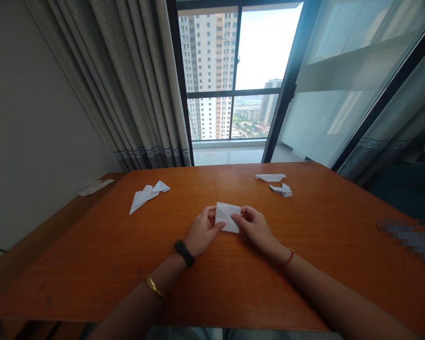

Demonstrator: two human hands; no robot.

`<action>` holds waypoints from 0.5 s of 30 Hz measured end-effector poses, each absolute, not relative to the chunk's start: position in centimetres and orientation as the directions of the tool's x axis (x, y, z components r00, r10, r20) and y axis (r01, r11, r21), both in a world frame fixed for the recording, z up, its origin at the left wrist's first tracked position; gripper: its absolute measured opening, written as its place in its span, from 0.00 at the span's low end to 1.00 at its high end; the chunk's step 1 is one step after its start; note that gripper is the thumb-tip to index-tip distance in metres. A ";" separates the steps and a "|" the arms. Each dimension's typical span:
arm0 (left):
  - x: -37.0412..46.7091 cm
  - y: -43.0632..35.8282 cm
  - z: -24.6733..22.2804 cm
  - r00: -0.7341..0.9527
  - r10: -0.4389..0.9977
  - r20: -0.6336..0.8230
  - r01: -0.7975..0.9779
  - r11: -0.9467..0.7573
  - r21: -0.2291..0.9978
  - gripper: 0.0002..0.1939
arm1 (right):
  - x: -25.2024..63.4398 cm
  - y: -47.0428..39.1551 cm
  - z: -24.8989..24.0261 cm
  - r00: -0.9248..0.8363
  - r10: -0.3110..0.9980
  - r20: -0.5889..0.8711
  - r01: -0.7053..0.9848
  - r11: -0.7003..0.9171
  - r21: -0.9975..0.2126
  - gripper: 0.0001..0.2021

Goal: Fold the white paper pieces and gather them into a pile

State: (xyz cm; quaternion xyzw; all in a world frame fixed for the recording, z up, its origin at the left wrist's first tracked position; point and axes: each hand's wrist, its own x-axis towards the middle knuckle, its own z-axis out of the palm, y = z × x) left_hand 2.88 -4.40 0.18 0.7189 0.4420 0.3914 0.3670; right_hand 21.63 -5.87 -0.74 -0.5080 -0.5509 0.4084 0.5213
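Note:
A small folded sheet of white paper [228, 218], roughly square with a diagonal crease, is held up between my hands over the middle of the table. My left hand [203, 230] pinches its left edge, the thumb on the lower front corner and the fingers curled at the side. My right hand [255, 228] grips the right edge, with its thumb lying flat on the front face. The fingertips behind the paper are hidden.
Folded white paper pieces [144, 196] lie at the left of the wooden table [205, 293]. A folded paper plane [270, 177] and another folded paper shape [282, 190] rest at the back right. A pixelated patch [411, 238] covers something at the right edge. Curtains [134, 94] hang behind.

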 end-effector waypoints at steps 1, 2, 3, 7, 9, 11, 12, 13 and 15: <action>2.8 -4.3 0.1 0.283 0.922 0.263 0.370 -0.358 0.857 0.21 | 21.8 -5.8 -0.8 0.062 0.974 0.218 0.200 0.202 -0.959 0.15; 2.8 -4.2 0.1 0.270 0.922 0.277 0.375 -0.366 0.852 0.20 | 21.9 -5.9 -0.8 0.046 0.963 0.267 0.261 0.246 -0.933 0.13; 2.7 -4.1 0.0 0.265 0.923 0.278 0.369 -0.364 0.855 0.17 | 21.9 -5.9 -0.7 0.017 0.954 0.298 0.315 0.278 -0.908 0.12; 2.4 -3.6 -0.4 0.312 0.925 0.219 0.442 -0.345 0.828 0.05 | 21.9 -6.1 -0.7 -0.113 0.952 0.283 0.459 0.303 -0.835 0.09; 2.3 -3.4 -0.5 0.331 0.923 0.194 0.489 -0.344 0.802 0.06 | 21.8 -6.2 -0.9 -0.140 0.953 0.269 0.490 0.303 -0.818 0.08; 2.3 -3.4 -0.5 0.338 0.923 0.185 0.500 -0.342 0.795 0.06 | 21.7 -6.2 -1.0 -0.144 0.952 0.268 0.505 0.304 -0.808 0.07; 2.4 -3.5 -0.5 0.343 0.920 0.187 0.497 -0.347 0.795 0.05 | 21.7 -6.2 -1.0 -0.138 0.953 0.268 0.513 0.301 -0.804 0.07; 2.4 -3.5 -0.5 0.350 0.917 0.192 0.495 -0.354 0.793 0.05 | 21.6 -6.1 -1.1 -0.132 0.955 0.266 0.516 0.295 -0.804 0.07; 2.5 -3.6 -0.4 0.361 0.911 0.199 0.487 -0.366 0.793 0.04 | 21.5 -6.0 -1.2 -0.117 0.960 0.256 0.485 0.280 -0.828 0.06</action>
